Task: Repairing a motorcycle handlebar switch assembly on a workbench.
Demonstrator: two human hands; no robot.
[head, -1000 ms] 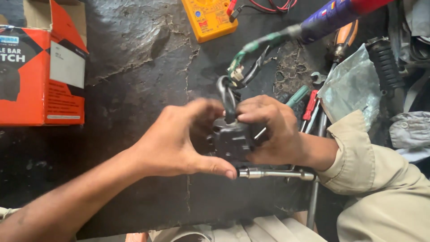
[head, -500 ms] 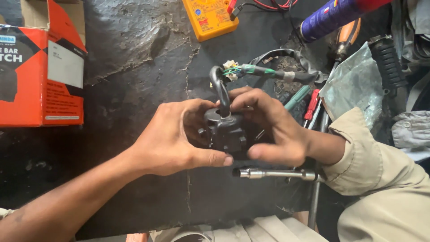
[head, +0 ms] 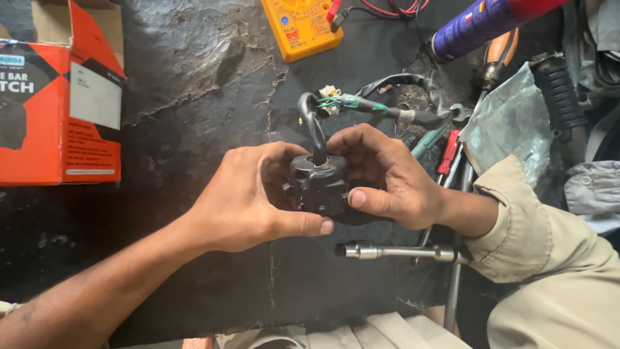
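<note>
Both of my hands hold a black plastic switch housing (head: 318,184) over a dark, cracked work surface (head: 194,77). My left hand (head: 252,197) cups it from the left, thumb stretched under it. My right hand (head: 387,178) grips it from the right, thumb pressed on its front face. A thick black cable (head: 313,126) rises from the housing's top, loops, and runs right as a taped wire harness (head: 381,110) with a white connector and green wires.
An orange cardboard box (head: 58,110) stands open at the left. A yellow multimeter (head: 300,26) with red leads lies at the top. A metal socket wrench (head: 400,252) lies just below my hands. A blue spray can (head: 484,22), screwdrivers (head: 449,152) and a plastic bag (head: 510,123) crowd the right.
The harness has swung down from the spray can to lie across the surface. My hands have turned the housing, and my right thumb now presses its front.
</note>
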